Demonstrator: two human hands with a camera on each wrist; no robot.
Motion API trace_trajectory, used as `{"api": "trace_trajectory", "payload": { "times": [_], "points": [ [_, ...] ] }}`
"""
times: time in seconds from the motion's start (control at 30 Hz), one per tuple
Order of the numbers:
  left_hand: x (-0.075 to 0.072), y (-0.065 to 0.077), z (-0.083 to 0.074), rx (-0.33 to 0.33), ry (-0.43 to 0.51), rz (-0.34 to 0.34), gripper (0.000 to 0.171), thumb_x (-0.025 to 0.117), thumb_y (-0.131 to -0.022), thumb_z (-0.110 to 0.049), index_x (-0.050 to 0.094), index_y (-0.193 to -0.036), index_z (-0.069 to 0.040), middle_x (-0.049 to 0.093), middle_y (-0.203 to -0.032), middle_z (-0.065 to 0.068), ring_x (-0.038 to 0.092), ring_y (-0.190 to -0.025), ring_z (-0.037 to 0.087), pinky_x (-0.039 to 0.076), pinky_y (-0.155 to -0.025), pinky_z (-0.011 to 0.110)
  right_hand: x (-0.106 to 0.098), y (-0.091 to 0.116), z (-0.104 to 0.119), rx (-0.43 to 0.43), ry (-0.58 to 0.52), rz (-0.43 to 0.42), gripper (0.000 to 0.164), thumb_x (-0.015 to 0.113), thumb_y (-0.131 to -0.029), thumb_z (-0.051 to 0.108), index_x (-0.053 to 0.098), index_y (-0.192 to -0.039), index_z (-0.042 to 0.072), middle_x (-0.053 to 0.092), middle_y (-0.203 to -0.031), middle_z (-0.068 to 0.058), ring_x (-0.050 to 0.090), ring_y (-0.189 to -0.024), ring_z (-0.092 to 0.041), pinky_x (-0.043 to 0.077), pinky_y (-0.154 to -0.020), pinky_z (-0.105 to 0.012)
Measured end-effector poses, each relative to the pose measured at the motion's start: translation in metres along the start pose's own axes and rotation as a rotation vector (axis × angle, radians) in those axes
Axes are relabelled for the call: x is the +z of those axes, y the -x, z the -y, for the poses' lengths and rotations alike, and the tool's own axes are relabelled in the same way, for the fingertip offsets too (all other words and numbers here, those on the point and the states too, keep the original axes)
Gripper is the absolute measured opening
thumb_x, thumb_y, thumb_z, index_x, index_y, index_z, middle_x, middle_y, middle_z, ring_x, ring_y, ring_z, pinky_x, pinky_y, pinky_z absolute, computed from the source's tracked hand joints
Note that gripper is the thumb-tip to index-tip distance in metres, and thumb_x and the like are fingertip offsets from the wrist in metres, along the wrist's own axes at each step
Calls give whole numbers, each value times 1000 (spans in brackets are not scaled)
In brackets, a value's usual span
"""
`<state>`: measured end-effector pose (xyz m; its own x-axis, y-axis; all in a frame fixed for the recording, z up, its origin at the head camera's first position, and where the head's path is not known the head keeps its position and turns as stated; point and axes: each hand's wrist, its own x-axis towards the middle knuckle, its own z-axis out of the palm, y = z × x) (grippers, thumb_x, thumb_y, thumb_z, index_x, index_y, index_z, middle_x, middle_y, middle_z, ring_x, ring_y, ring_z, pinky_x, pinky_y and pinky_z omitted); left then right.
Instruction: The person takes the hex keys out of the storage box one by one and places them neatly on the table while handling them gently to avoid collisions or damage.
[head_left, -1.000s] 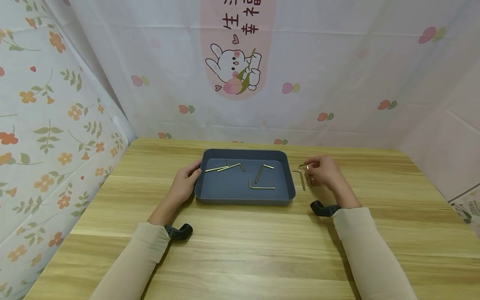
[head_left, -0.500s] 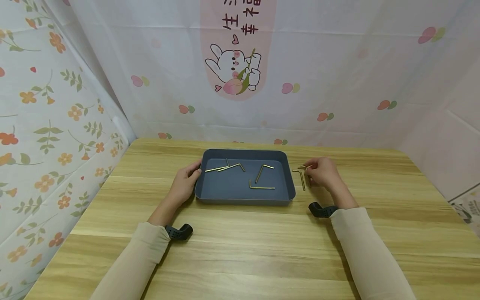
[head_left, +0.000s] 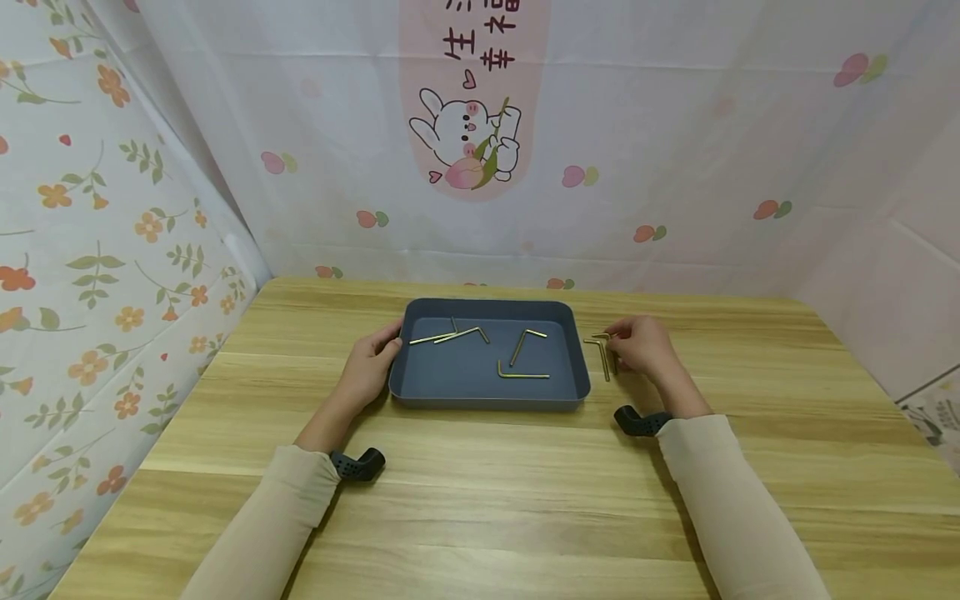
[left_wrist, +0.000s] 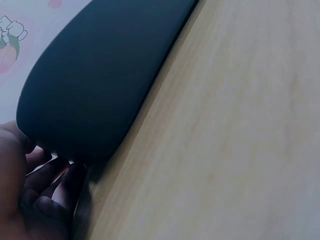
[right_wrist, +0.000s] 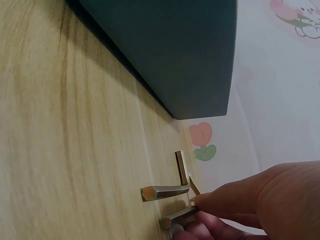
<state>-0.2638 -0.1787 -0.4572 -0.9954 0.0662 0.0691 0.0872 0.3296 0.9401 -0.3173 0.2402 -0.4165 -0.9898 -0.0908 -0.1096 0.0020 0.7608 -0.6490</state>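
Observation:
My left hand [head_left: 369, 363] grips the left wall of a dark grey rectangular tray [head_left: 450, 375], thumb at the rim; in the left wrist view its fingers [left_wrist: 50, 195] curl against the outside of the tray's end. Inside the tray lie several L-shaped brass-coloured Allen keys [head_left: 525, 376]. To the right of the tray, my right hand [head_left: 643, 343] pinches another Allen key [right_wrist: 179, 217] between thumb and finger, close over the table. Just left of it, a second Allen key [head_left: 603, 362] lies on the wood, its short arm pointing toward the tray.
The wooden table [head_left: 480, 500] stretches in front of the tray and to both sides. A white printed curtain [head_left: 315, 100] hangs behind its far edge, and a floral cloth [head_left: 97, 250] is on the left. Each wrist wears a black camera mount [head_left: 360, 463].
My right hand has moved slightly left with its Allen key, bringing it right beside the one on the table. The left hand and tray have stayed in place.

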Motion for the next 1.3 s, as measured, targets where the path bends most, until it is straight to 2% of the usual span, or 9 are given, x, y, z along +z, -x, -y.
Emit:
{"api": "trace_trajectory", "payload": {
  "times": [0.2, 0.47, 0.7, 0.97, 1.3],
  "points": [
    [1, 1, 1, 29, -7, -3, 48, 41, -109, -17, 39, -155, -3, 39, -161, 17, 29, -154, 31, 27, -127, 49, 2, 1, 0, -8, -5, 2, 35, 53, -101, 10, 64, -130, -7, 65, -120, -30, 67, -72, -17, 60, -63, -28],
    [1, 0, 2, 27, -16, -4, 48, 41, -109, -16, 38, -155, -2, 39, -161, 18, 29, -154, 32, 26, -127, 49, 3, 2, -1, -21, -4, -2, 34, 54, -101, 10, 65, -129, -7, 66, -116, -29, 66, -69, -15, 58, -62, -27],
    [0, 17, -35, -2, -24, 24, 48, 39, -108, -8, 34, -153, 8, 35, -160, 26, 27, -154, 39, 26, -126, 52, 4, 2, -1, -23, -2, -9, 34, 55, -100, 10, 65, -128, -8, 67, -114, -29, 66, -69, -14, 58, -62, -27],
    [0, 3, -3, 6, -13, 7, 49, 40, -110, -16, 36, -156, -2, 36, -162, 18, 27, -155, 32, 25, -127, 49, 4, 1, -2, -21, -4, -13, 33, 54, -101, 10, 66, -126, -7, 68, -115, -29, 65, -67, -13, 57, -61, -26],
    [0, 2, 0, 25, -31, -12, 48, 41, -109, -16, 39, -155, -2, 40, -160, 17, 31, -154, 32, 28, -126, 49, 3, 2, -1, -12, -2, -8, 34, 49, -103, 11, 66, -127, -7, 64, -124, -32, 68, -67, -13, 60, -63, -29]
  ]
}}
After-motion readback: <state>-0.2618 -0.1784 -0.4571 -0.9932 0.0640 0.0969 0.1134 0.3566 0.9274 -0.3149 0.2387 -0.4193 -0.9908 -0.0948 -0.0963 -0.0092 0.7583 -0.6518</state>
